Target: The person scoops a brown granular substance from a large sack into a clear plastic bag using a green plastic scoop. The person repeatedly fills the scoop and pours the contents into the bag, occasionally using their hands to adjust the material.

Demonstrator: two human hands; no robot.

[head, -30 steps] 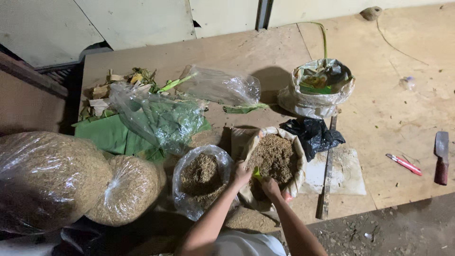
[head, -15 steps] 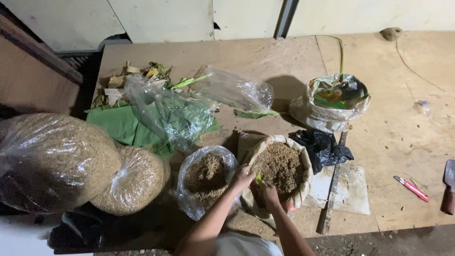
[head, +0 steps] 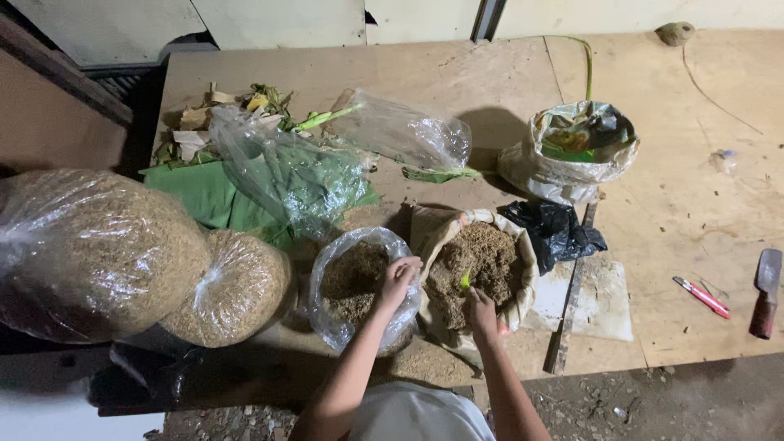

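Note:
My left hand [head: 398, 278] grips the rim of a clear plastic bag [head: 343, 322] half full of brown crumbly material, holding it by its right edge. My right hand [head: 482, 313] reaches into a rolled-down sack [head: 523, 269] of the same brown material and is closed on a small green scoop [head: 465, 281] whose tip pokes out of the heap. The two containers stand side by side at the near edge of a plywood floor [head: 686, 220].
Two big tied clear bags of brown material [head: 90, 253] [head: 237, 286] lie at left. Behind are green leaves [head: 204, 196], clear bags [head: 294, 175] [head: 408, 131], leaf scraps [head: 220, 110], a white sack [head: 572, 151], a black bag [head: 555, 229], a wooden strip [head: 572, 294], red cutter [head: 702, 296], cleaver [head: 766, 294].
The view has tilted and shifted a little. My left hand has moved from the sack's edge onto the clear bag's rim. My right hand stays in the sack.

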